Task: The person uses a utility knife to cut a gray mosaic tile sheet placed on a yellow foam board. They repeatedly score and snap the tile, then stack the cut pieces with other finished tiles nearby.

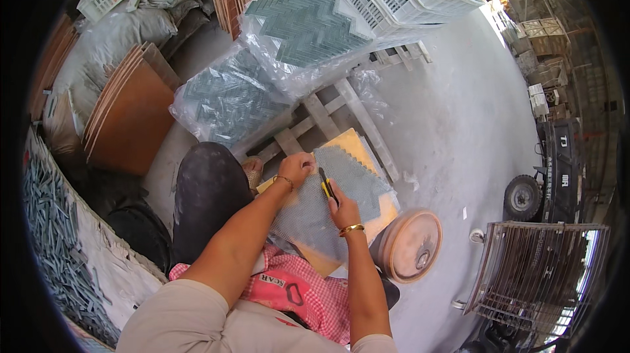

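Observation:
A grey mesh sheet (298,212), with what looks like tile beneath or on part of it, lies on a tan board (350,142) over my lap. My right hand (344,207) is closed round a yellow and black utility knife (326,186), its tip over the mesh near the sheet's upper left part. Just left of the knife, my left hand (296,167) is closed with fingertips pinched at the mesh's edge. Its fingertips are partly hidden. Clear plastic film shows along the sheet's lower left side.
Ahead, plastic-wrapped stacks of green herringbone tile (305,23) rest on a wooden pallet (319,114). White crates (374,8) stand behind. Brown boards (134,107) lean at left, above a bin of loose tile strips (56,241). A round drum (412,246) stands at right.

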### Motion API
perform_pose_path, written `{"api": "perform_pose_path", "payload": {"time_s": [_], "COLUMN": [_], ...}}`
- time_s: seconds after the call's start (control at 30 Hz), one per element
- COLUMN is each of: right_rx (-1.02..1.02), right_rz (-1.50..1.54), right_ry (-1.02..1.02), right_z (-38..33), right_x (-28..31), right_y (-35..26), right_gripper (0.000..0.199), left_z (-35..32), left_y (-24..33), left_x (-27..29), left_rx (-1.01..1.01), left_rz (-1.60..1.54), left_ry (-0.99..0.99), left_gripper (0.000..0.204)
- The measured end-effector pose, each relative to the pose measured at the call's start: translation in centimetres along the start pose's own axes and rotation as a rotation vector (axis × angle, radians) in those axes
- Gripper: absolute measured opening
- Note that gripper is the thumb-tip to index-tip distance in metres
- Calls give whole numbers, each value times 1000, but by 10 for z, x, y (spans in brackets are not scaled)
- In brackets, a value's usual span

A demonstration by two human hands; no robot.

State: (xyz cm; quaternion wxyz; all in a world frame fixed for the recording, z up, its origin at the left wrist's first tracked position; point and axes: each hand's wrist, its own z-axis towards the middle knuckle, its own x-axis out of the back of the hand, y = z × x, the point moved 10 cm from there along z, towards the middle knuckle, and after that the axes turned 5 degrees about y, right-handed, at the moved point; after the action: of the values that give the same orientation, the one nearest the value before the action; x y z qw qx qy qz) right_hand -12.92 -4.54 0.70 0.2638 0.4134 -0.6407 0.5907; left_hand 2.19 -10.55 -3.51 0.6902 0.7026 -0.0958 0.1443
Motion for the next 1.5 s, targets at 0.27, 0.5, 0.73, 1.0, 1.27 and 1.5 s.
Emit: {"api": "perform_pose_path", "payload": {"time_s": [0.27,0.5,0.73,1.0,1.27,1.5], "right_rx": [-87,-417,-423,-352,-485,-399], "right_rz": [153,558,607,535,948,996], "right_ry": [-4,-66,-41,43,-113,-195], "right_z": [9,-28,-17,-19,-34,-56], "right_x": [-10,-33,-48,-65,-66,-101], "right_y": [-1,-12,-27,-24,-30,-60], "right_gripper": [47,45,46,46,46,45], "left_z": [4,9,10,12,14,41], "left_y": [-12,-27,-29,-29,-18,9], "left_x": [-3,-10,-11,-14,-12,39], "left_rx": [83,89,201,230,171,58], "left_rz": [-157,-220,-491,-507,-456,-220], "left_ry": [14,-73,-117,-157,-200,57], "left_gripper": [7,9,4,5,4,4]}}
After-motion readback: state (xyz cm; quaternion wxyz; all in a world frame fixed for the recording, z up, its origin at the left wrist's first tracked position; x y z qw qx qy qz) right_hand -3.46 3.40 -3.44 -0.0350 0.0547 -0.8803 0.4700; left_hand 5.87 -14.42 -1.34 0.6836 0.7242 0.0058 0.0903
